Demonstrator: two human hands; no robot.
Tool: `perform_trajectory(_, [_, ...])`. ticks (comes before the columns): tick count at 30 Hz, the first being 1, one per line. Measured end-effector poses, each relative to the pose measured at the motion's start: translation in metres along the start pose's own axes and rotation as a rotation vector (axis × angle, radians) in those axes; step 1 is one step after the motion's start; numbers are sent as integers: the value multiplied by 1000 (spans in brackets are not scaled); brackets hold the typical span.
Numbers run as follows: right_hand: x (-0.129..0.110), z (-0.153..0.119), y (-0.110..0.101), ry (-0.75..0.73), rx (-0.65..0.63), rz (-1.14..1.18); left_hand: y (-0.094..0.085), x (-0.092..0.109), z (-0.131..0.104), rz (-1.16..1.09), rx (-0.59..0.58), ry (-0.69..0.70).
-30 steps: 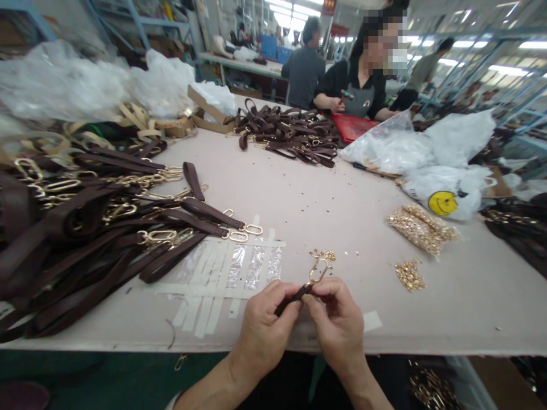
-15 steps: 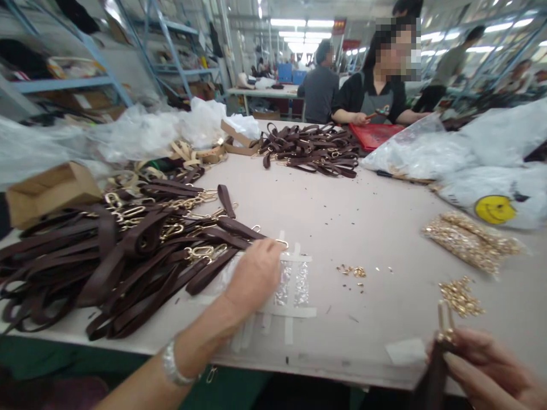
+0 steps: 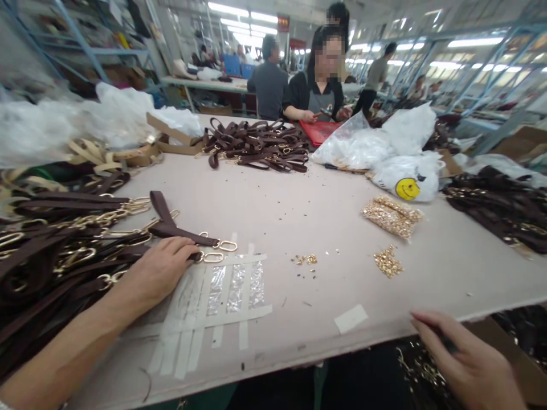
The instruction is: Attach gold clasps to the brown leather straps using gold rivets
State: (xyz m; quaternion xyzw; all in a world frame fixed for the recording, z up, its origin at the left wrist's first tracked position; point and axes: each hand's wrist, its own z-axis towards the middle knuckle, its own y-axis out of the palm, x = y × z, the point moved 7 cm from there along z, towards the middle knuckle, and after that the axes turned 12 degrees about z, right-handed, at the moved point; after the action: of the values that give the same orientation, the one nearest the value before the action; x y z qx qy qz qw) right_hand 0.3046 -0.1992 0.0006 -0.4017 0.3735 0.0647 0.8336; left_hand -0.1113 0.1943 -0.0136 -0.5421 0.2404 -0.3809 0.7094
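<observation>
My left hand (image 3: 164,265) rests at the left of the table with its fingers curled over a dark brown strap (image 3: 195,256); the strap's gold oval ring (image 3: 213,258) sticks out past the fingertips. Just beyond it lies another brown strap (image 3: 183,232) with a gold ring. A heap of similar straps (image 3: 34,256) spreads beside and under my left forearm. At the right front edge, my right hand (image 3: 465,359) hangs empty, fingers slightly apart. Below it, dark straps with gold fittings (image 3: 421,370) lie beside a cardboard flap (image 3: 504,353).
Small gold hardware (image 3: 388,262) is piled on the table (image 3: 342,216), near a bag of gold pieces (image 3: 393,216). Taped plastic strips (image 3: 237,290) cover the front left. More straps (image 3: 260,142) lie at the back, where a co-worker (image 3: 320,85) stands by a red tray (image 3: 318,134).
My right hand has let go of the strap with the gold ring it held. My left hand has closed over a strap end. The view has swung right.
</observation>
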Motion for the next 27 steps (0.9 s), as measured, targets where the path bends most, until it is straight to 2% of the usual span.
perform_trajectory(2, [-40, 12, 47, -180, -141, 90, -9, 4, 3, 10, 15, 7])
perform_trajectory(4, [-70, 24, 90, -285, -251, 113, -25, 13, 5, 6, 38, -4])
perform_trajectory(7, [-96, 41, 139, -380, -346, 59, -54, 27, 5, -40, 83, -70])
perform_trajectory(9, [-105, 49, 160, -432, -371, 2, -75, 34, 4, -85, 158, -143])
perform_trajectory(11, [-112, 53, 172, -481, -374, -42, -93, 35, 1, -154, 279, -265])
perform_trajectory(13, [-118, 53, 177, -531, -371, -66, -104, 31, -2, -253, 380, -409])
perform_trajectory(16, [-122, 49, 182, -605, -385, -90, -101, 21, 0, -639, 456, -557])
perform_trajectory(18, [-122, 47, 184, -653, -392, -104, -98, 12, 4, -940, 538, -582])
perform_trajectory(20, [-121, 47, 187, -697, -390, -116, -99, 1, 8, -1137, 635, -586])
perform_trajectory(23, [-120, 49, 191, -762, -369, -141, -108, -13, 14, -1289, 728, -593])
perform_trajectory(27, [-123, 53, 194, -847, -343, -166, -123, -28, 17, -1481, 870, -699])
